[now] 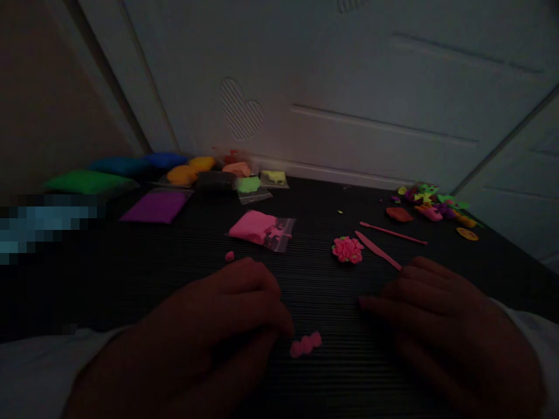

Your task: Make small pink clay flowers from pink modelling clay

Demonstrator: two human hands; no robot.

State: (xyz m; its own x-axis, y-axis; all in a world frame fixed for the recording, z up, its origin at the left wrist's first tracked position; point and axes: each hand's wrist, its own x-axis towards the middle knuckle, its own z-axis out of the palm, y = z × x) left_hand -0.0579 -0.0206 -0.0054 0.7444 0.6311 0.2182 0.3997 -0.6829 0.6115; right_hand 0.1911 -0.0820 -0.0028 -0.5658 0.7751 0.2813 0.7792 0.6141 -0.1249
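A short row of flattened pink clay pieces (306,344) lies joined on the dark table. Just left of it is my left hand (227,326), closed, thumb and forefinger together; whatever may be between them is hidden. My right hand (454,326) rests to the right, its forefinger stretched toward the middle and thumb apart, with nothing visible held. The handle end of a pink clay knife (378,250) reaches that hand's knuckles; I cannot tell whether they touch. Beyond sits a pink clay flower cluster (347,250) with green bits. A small pink clay lump (229,256) lies past my left hand.
An opened bag of pink clay (253,227) lies mid-table, a purple clay packet (155,206) to its left. Several coloured packets line the back left. A thin pink tool (393,233) and small colourful clay figures (430,210) are at right. A white panel (340,116) stands behind.
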